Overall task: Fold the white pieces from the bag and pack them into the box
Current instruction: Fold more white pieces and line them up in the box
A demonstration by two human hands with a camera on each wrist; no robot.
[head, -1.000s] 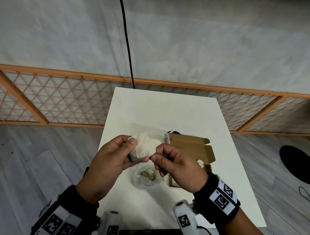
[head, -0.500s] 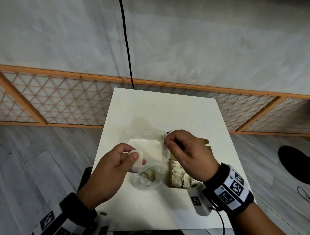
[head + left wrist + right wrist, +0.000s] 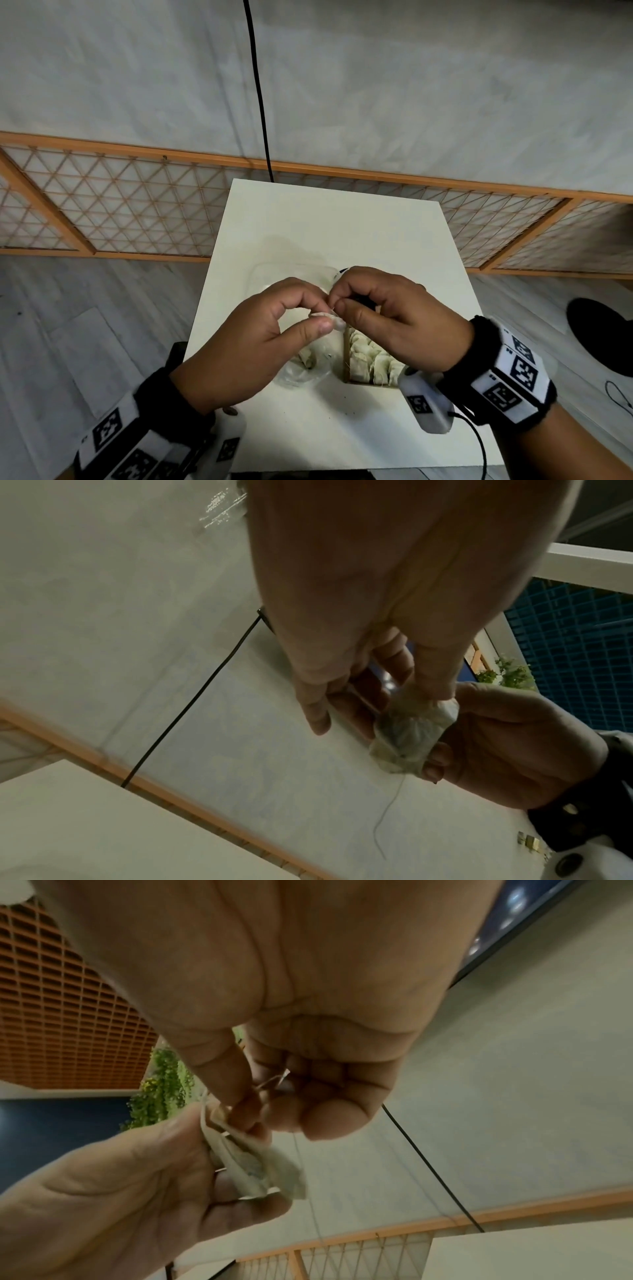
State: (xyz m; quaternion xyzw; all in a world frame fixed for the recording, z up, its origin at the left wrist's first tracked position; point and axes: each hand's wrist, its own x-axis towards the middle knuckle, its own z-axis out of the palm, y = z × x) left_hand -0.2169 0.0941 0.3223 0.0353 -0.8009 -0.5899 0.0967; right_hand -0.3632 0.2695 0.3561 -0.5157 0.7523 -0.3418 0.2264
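A small white piece, a crumpled pouch with a thin thread hanging from it, is held above the table between both hands. My left hand pinches it with thumb and forefinger. My right hand pinches its top edge from the right. In the left wrist view the piece hangs below my left fingertips, with the right hand behind it. The right wrist view shows the piece folded between both hands. The brown box lies under my right hand, with several folded pieces in it. The clear bag lies left of the box.
The white table is small, with its edges close on both sides. A black cable runs down the wall behind it. A wooden lattice rail runs along the floor at the back.
The hands were apart half a second ago, the left with a piece and the right over by the box. The right hand has moved left to meet the left, and both now pinch the piece.
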